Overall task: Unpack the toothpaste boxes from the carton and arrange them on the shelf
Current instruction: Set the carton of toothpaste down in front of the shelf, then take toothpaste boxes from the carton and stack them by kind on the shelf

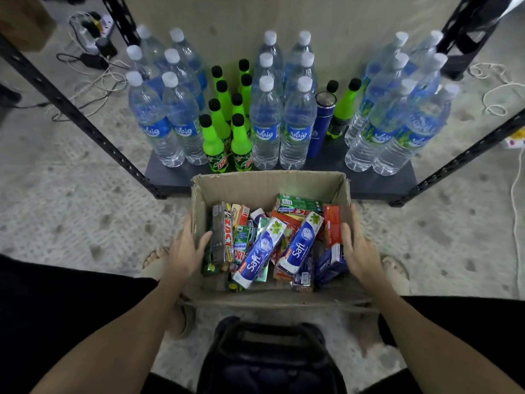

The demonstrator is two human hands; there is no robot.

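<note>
An open cardboard carton (267, 184) sits on the floor in front of a low dark shelf (176, 177). Inside lie several toothpaste boxes in a jumble, among them two blue-and-white Safi boxes (258, 254), a dark Zact box (223, 234), a green box (298, 204) and a red box (331, 226). My left hand (184, 248) grips the carton's left wall, thumb inside and fingers outside. My right hand (359, 248) grips the right wall the same way, thumb inside near the red box.
The shelf holds several clear water bottles (267, 123), green soda bottles (213, 137) and a blue flask (322, 123). Black shelf uprights (85, 109) slant at both sides. Cables and a power strip (93, 38) lie on the concrete floor. A black bag (270, 356) sits between my knees.
</note>
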